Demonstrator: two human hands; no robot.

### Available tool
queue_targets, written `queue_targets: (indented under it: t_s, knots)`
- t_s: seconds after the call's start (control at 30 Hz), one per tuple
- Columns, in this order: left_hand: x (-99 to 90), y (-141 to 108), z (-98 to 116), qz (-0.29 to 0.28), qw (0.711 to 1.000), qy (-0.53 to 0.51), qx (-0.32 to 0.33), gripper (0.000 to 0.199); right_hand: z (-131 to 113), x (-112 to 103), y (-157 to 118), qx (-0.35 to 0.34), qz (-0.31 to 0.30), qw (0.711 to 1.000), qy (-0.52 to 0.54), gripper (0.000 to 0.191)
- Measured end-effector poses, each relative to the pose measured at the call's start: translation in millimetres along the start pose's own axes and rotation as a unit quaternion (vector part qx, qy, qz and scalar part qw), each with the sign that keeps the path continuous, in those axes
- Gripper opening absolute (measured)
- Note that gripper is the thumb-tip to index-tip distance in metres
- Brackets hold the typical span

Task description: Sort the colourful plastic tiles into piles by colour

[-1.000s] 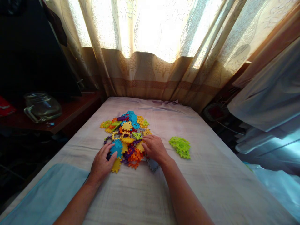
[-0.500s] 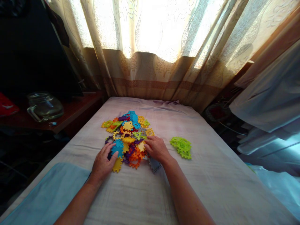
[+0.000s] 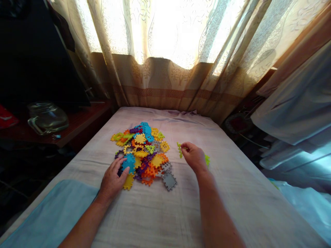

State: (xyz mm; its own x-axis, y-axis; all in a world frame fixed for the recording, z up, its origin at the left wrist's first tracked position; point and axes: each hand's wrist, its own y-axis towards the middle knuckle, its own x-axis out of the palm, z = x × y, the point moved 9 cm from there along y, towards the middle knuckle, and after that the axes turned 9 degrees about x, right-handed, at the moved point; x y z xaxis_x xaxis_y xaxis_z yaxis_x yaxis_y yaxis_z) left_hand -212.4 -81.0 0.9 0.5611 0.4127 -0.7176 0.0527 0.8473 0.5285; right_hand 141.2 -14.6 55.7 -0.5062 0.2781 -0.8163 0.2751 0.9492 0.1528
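Observation:
A heap of toothed plastic interlocking building pieces in several colours [image 3: 139, 138] lies on the bed. At its near left edge my left hand [image 3: 113, 174] rests with thumb and fingers apart, the fingertips touching a blue piece [image 3: 129, 163]. A yellow piece [image 3: 128, 182] lies just below that. My right hand [image 3: 194, 156] is to the right of the heap, its fingers closed on a lime-green interlocking piece [image 3: 179, 150] that sticks out to the left. Behind this hand, mostly hidden, are the other green pieces [image 3: 207, 159]. A grey piece [image 3: 169, 181] lies at the heap's near right edge.
Pale sheet [image 3: 155, 220] covers the bed. A light-blue cloth [image 3: 51, 213] lies at the near left. On the dark red side table [image 3: 85, 120] stands a glass jug [image 3: 48, 119]. Patterned curtains [image 3: 165, 79] hang behind the bed, and clothes [image 3: 294, 100] hang at the right.
My right hand has left the heap and moved right, with a green piece now in its fingers. The grey piece is uncovered. My left hand has stayed in place.

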Motion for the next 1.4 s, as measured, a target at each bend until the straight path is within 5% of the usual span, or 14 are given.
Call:
queue_targets:
  t_s: [0.2,0.43,0.67,0.83,1.07,1.2,1.4]
  knots:
    - [0.4,0.7,-0.9,0.0,1.0,0.002,-0.001,0.043,42.8,-19.7,8.8,0.079,-0.039,0.995,-0.045,0.023]
    - [-0.9,1.7,1.0,-0.006,1.0,0.001,0.0,0.044,38.2,-6.2,4.1,0.085,-0.096,0.985,-0.112,0.021]
    - [-0.3,1.6,0.4,-0.009,1.0,0.002,-0.001,0.046,40.4,-19.9,4.6,0.104,-0.043,0.981,-0.156,0.024]
    - [0.6,0.8,-0.7,-0.003,1.0,0.004,0.0,0.047,5.2,-8.4,-1.1,0.042,-0.023,0.993,-0.109,0.025]
    - [1.4,-0.1,-0.9,-0.001,1.0,0.0,0.007,0.046,-80.2,60.0,-43.5,-0.173,-0.068,0.982,-0.021,0.031]
    - [1.8,-0.5,-1.4,0.004,1.0,-0.004,0.003,0.045,-96.7,86.5,-63.4,-0.208,-0.095,0.972,-0.061,0.036]
    - [2.9,-0.8,-2.8,0.009,1.0,-0.001,-0.01,0.047,-103.3,91.1,-71.8,-0.224,-0.097,0.964,-0.109,0.034]
